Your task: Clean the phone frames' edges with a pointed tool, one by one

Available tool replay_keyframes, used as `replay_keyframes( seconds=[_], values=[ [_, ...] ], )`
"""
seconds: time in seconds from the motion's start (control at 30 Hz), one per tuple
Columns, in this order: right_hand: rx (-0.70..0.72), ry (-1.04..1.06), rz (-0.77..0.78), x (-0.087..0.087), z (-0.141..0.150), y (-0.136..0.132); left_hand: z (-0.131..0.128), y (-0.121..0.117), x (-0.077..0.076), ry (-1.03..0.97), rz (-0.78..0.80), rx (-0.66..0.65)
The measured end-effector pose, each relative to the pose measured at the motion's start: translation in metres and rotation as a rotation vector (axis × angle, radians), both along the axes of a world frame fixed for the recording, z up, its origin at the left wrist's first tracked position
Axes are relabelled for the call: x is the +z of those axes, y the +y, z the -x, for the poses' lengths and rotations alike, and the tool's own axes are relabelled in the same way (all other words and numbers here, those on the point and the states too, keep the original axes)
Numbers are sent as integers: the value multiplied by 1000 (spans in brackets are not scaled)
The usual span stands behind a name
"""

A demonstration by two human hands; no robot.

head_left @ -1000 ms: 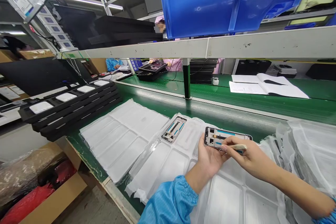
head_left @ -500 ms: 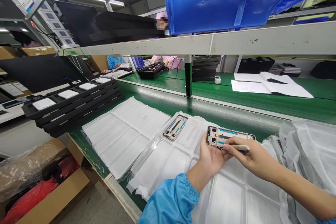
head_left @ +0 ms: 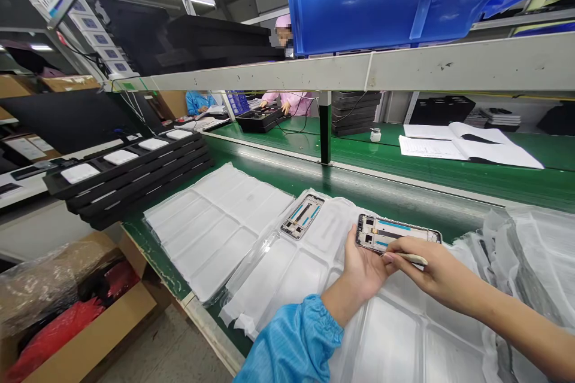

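Observation:
My left hand (head_left: 363, 266) is closed round the near edge of a phone frame (head_left: 404, 230), which it holds up above the plastic trays. The frame has blue strips, a dark flat cable and a silvery inside. My right hand (head_left: 431, 269) pinches a slim pale-handled tool (head_left: 412, 259), its tip at the frame's lower edge; I cannot make out the tip's shape. A second phone frame (head_left: 303, 216), much alike, lies on the white-lined plastic tray (head_left: 287, 263) left of my hands.
Another lined tray (head_left: 215, 221) lies to the left, and stacked clear trays (head_left: 534, 263) stand at right. Black trays (head_left: 135, 173) are piled at far left. A shelf (head_left: 251, 76) with a blue bin (head_left: 359, 0) spans above. Co-workers sit beyond, near an open notebook (head_left: 471, 143).
The view has shifted slightly. The pale-handled tool has tilted a little in my right hand. My left hand keeps its hold on the phone frame.

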State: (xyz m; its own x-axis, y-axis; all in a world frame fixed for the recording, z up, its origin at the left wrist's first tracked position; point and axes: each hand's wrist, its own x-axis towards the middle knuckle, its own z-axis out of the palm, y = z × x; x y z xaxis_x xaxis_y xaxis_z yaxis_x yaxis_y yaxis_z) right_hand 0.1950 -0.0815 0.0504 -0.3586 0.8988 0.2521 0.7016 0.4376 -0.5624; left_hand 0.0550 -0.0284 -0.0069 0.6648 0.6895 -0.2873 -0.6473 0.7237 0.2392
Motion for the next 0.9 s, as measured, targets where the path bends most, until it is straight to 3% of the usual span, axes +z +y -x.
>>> replay_keyframes(
  seconds=[0.43, 0.9],
  values=[
    [44, -32, -58, -3, -1, 2, 0, 0, 7, -23, 114, 36],
    [52, -37, -68, -1, -1, 1, 0, 1, 1, -48, 70, 3]
  ],
)
